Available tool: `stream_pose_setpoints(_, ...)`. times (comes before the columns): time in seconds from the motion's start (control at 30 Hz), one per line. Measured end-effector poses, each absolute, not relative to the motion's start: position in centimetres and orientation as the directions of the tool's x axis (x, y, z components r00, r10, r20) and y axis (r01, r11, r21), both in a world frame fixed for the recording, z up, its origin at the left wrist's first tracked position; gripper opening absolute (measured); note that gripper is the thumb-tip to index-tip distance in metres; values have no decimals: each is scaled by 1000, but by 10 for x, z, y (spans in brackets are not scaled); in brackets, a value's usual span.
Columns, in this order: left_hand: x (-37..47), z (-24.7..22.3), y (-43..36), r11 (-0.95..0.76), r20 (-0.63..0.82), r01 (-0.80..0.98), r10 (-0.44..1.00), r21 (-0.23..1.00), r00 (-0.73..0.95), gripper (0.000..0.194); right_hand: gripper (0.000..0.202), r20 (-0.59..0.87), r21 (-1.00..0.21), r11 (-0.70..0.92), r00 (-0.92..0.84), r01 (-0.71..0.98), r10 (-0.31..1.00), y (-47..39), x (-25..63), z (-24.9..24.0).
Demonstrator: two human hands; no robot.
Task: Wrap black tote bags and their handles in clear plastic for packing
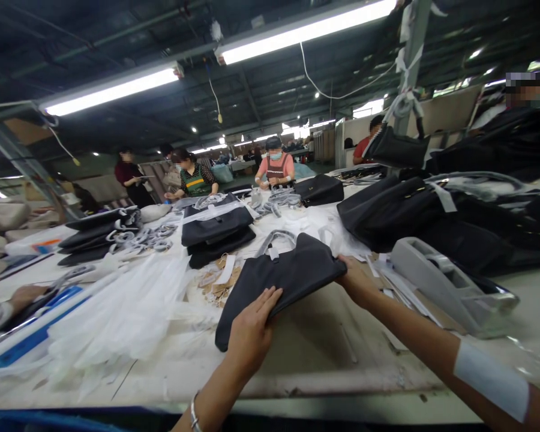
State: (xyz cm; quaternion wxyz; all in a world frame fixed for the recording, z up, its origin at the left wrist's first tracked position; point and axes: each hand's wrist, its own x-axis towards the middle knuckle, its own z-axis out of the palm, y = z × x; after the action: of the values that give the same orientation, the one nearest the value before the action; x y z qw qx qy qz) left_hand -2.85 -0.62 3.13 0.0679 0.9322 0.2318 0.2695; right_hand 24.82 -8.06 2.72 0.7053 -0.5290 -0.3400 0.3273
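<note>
A black handbag is tilted above the near side of the table, its right end higher than its left. Its handle is wrapped in pale covering, and a small white tag hangs by the handle's base. My left hand holds the bag along its lower edge, fingers lying over the near face and the thumb out of sight. At the bag's right corner, my right hand grips it, with the fingertips partly hidden.
White plastic sheets lie left, near brown tags. Stacked black bags stand behind; more black bags are piled right, beside a grey tape dispenser. Co-workers are across the table; another person's hand is at left.
</note>
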Motion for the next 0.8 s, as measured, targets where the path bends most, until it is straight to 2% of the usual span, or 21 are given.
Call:
stream_pose_setpoints(0.2,-31,25,-3,-889,506,381,459,255,731,68,33,216,-965,256,402,-47,890,-78,278,27)
stream_pose_setpoints(0.3,-32,27,-1,-894,508,373,447,247,736,64,32,244,-966,257,425,28,872,-80,288,33)
stream_pose_setpoints(0.4,-32,29,-1,-903,508,362,429,230,747,60,34,262,-955,296,470,2,843,-83,293,48)
stream_pose_setpoints(0.53,-30,29,-3,-907,521,358,420,221,743,57,37,232,-940,315,432,-129,871,-90,293,65)
stream_pose_setpoints(0.63,-29,27,-3,-905,516,365,425,220,744,62,39,182,-933,296,446,-202,876,-94,293,64)
stream_pose_setpoints(0.8,-29,22,-3,-911,496,364,411,193,765,75,31,97,-981,159,439,-106,893,-102,295,42)
